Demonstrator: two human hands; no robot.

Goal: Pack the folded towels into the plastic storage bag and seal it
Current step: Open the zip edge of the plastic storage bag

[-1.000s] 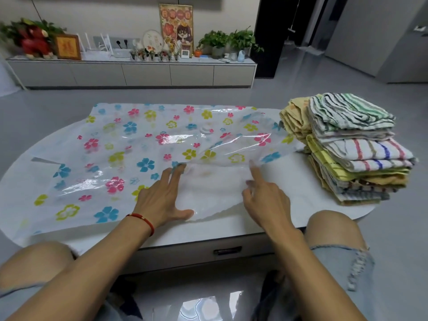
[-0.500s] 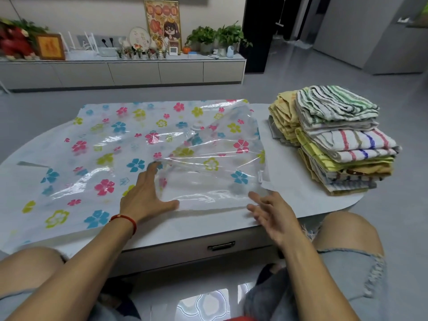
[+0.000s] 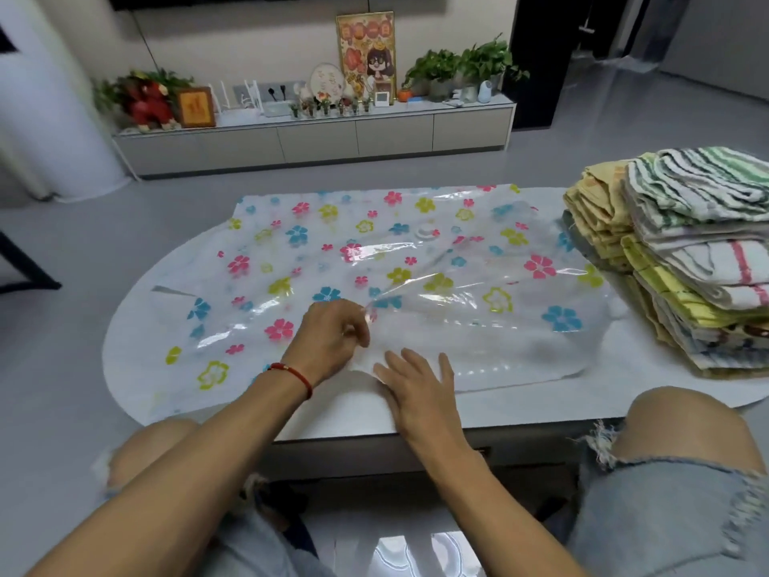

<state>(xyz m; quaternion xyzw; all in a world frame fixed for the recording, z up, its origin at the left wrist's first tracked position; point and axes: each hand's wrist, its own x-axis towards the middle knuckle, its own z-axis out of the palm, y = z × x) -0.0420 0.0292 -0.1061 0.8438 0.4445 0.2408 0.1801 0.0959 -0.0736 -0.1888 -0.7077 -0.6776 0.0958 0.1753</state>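
A clear plastic storage bag printed with pink, blue and yellow flowers lies flat across the white oval table. A white round valve sits on its top. My left hand pinches the bag's upper plastic layer near the front edge and lifts it a little. My right hand lies flat, fingers spread, on the bag's near edge just to the right. A stack of folded striped and yellow towels stands at the table's right end, beside the bag.
My knees in torn denim shorts press against the table's front edge. A low white sideboard with plants, pictures and ornaments runs along the far wall. Grey floor surrounds the table.
My left hand went from lying flat to pinching and lifting the bag's top layer. My right hand moved left onto the bag's front edge. The camera shifted left.
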